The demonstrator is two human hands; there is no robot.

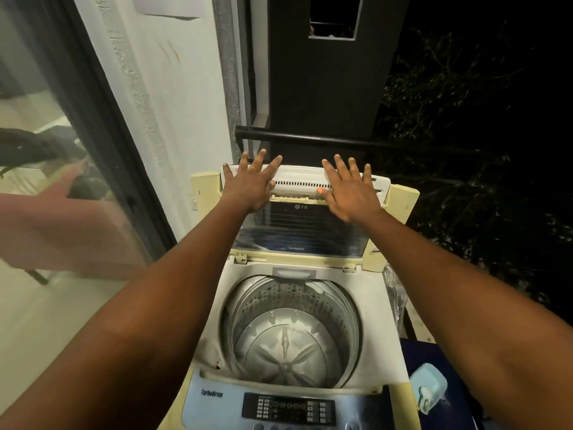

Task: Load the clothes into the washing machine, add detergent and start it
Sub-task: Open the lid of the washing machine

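Observation:
A cream top-loading washing machine (214, 321) stands below me with its folding lid (300, 228) raised upright at the back. The steel drum (291, 336) is open and holds no clothes. My left hand (251, 184) and my right hand (347, 190) are both stretched out flat, fingers spread, in front of the lid's upper edge; neither holds anything. The dark control panel (288, 409) with its buttons lies along the machine's near edge. No clothes or detergent container can be made out.
A glass sliding door (62, 181) with reflections runs along the left, beside a white wall (173, 88). A black railing bar (341, 141) crosses behind the machine. A clear plastic wrapper (429, 387) lies on a dark blue surface at the right. Dark foliage fills the right.

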